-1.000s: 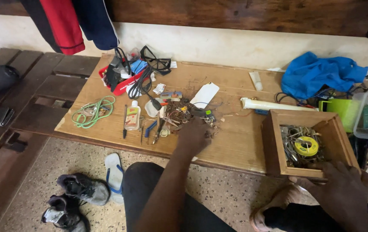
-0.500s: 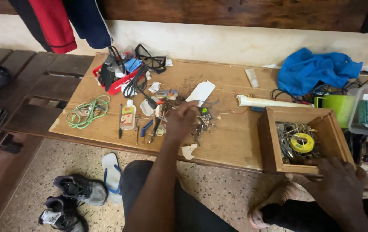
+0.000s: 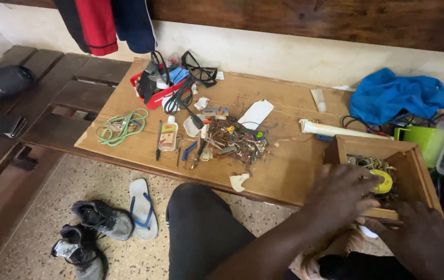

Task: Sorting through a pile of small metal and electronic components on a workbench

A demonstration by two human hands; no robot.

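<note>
One pile of small metal parts (image 3: 235, 142) mid-frame. Lower right: one square open-top wooden box (image 3: 382, 173), yellow solder spool (image 3: 384, 181) inside. Left hand (image 3: 338, 194) spread wide over its near-left corner; right hand (image 3: 424, 238) grips the near wall.

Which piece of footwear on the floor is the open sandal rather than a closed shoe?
The white flip-flop with blue straps, lying flat nearest the bench. The two dark sneakers left of it are closed and laced.
</note>
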